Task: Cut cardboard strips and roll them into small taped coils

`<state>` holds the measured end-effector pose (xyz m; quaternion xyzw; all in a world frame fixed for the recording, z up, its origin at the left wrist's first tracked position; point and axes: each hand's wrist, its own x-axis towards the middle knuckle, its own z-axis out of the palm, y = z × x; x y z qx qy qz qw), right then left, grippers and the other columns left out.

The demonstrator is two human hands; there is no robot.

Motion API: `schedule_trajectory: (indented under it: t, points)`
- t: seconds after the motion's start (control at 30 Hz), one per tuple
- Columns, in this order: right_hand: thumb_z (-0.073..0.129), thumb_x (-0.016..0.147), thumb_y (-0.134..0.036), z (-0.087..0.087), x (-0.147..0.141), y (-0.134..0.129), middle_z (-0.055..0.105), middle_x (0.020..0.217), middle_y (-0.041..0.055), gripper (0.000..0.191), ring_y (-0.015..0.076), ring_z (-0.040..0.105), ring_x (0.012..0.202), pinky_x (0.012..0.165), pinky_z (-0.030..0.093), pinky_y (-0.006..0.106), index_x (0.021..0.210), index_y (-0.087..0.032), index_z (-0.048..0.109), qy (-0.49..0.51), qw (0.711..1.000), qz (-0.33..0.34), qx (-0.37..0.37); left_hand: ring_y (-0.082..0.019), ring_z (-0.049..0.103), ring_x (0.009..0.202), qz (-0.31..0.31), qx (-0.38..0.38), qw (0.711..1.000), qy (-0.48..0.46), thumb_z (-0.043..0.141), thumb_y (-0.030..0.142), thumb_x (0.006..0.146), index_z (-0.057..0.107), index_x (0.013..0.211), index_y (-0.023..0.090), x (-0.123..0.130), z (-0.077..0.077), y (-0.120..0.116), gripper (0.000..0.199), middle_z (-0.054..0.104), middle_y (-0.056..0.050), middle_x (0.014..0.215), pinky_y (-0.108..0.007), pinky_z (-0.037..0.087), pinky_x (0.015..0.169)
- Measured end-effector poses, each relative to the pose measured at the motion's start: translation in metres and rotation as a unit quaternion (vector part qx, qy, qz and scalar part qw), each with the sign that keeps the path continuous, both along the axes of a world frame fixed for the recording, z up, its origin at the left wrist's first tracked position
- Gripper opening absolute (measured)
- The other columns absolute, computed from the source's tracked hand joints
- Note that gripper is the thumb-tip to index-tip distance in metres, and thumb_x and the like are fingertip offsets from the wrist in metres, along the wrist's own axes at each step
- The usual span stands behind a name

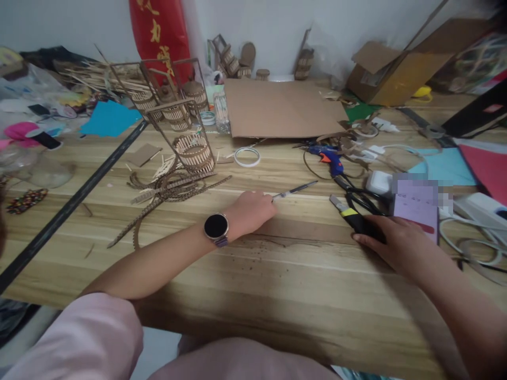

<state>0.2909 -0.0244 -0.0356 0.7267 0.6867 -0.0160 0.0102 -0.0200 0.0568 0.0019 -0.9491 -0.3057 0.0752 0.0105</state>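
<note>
- I see the right hand point(398, 241) wrapped around the cutter point(359, 222), over on the right. Its blade points left and far.
- The left hand point(253, 211) looks curled, with the pen point(297, 188) by its fingers. I can't tell if it grips the pen, as its fingertips are hidden from me.
- I see the brown strip point(312, 231) flat on the table point(253, 295), between both hands.
- The glue gun point(331, 161) lies farther off.
</note>
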Motion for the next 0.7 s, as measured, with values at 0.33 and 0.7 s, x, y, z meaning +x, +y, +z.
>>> schedule_trajectory:
  t: [0.33,0.7]
  points:
    - [0.04,0.079,-0.045,0.022,-0.015,-0.018,0.069,0.084,0.0158,0.036,0.0351,0.067,0.083,0.076,0.052,0.047,0.095,-0.021,0.061,0.17,0.979,-0.074,0.083,-0.022,0.06,0.082,0.068,-0.039,0.996,-0.033,0.047,0.02,0.096,0.063,0.088,0.014,-0.053,-0.007,-0.052,0.019,0.062,-0.007,0.089,-0.032,0.048,0.068]
    - [0.048,0.087,-0.067,0.025,-0.064,-0.011,0.063,0.069,0.0036,0.05,0.0157,0.055,0.058,0.055,0.045,0.028,0.087,-0.02,0.065,0.524,0.839,-0.007,-0.145,-0.025,0.055,0.103,0.082,-0.013,0.993,-0.078,0.045,0.006,0.093,0.063,0.111,0.012,-0.069,-0.034,-0.064,0.026,0.06,-0.012,0.116,-0.037,0.05,0.086]
